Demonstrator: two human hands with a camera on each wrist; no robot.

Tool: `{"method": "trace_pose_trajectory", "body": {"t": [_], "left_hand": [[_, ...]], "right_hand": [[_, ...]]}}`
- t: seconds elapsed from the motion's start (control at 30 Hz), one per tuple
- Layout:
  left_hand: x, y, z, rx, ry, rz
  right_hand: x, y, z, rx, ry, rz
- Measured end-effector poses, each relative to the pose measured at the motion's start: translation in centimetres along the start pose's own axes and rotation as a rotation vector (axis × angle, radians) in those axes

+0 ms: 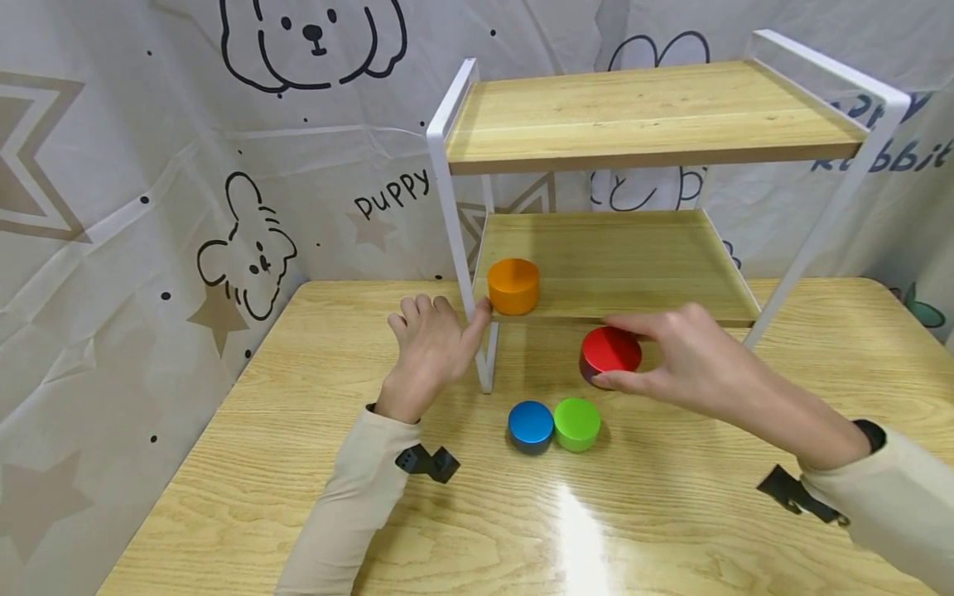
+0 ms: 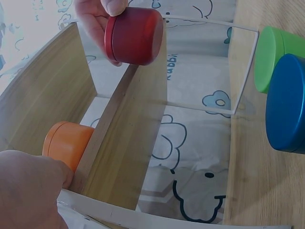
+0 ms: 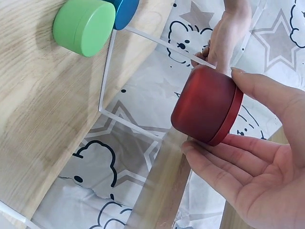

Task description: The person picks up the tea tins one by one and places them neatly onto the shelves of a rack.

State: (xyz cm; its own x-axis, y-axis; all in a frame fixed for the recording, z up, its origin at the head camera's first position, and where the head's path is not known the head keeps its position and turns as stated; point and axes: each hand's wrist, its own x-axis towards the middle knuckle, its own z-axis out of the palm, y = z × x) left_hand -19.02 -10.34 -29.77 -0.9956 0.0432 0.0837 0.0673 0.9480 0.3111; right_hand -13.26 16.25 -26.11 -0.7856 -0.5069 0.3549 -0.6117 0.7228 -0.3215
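My right hand (image 1: pixel 674 352) grips a round red tin (image 1: pixel 611 351) between thumb and fingers, held in front of the lower shelf's front edge. In the right wrist view the red tin (image 3: pixel 205 106) is seen from below, its lid side nearest the palm. On the left end of the lower shelf (image 1: pixel 619 248) stands an orange tin (image 1: pixel 513 287). My left hand (image 1: pixel 436 339) is at the rack's left post, fingers spread, with the thumb tip right at the orange tin's lower edge. A blue tin (image 1: pixel 531 427) and a green tin (image 1: pixel 577 424) stand side by side on the table.
The two-tier rack has white metal side frames (image 1: pixel 456 223) and a wooden upper shelf (image 1: pixel 648 112). It stands on a light wooden table (image 1: pixel 298 414), whose left edge runs along a patterned curtain (image 1: pixel 112 290). The blue and green tins sit in front of the rack.
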Motion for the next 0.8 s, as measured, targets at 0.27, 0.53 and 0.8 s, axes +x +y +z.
{"method": "trace_pose_trajectory", "body": {"t": [0.27, 0.53, 0.8], "left_hand": [[-0.1, -0.1, 0.0, 0.007, -0.001, 0.001], [0.0, 0.0, 0.0, -0.001, -0.001, 0.012], [0.0, 0.0, 0.1, 0.001, 0.000, 0.010]], "right_hand": [[0.9, -0.2, -0.3, 0.001, -0.009, -0.016], [1.4, -0.3, -0.5, 0.028, -0.079, 0.022], [2.0, -0.5, -0.9, 0.021, -0.083, 0.025]]}}
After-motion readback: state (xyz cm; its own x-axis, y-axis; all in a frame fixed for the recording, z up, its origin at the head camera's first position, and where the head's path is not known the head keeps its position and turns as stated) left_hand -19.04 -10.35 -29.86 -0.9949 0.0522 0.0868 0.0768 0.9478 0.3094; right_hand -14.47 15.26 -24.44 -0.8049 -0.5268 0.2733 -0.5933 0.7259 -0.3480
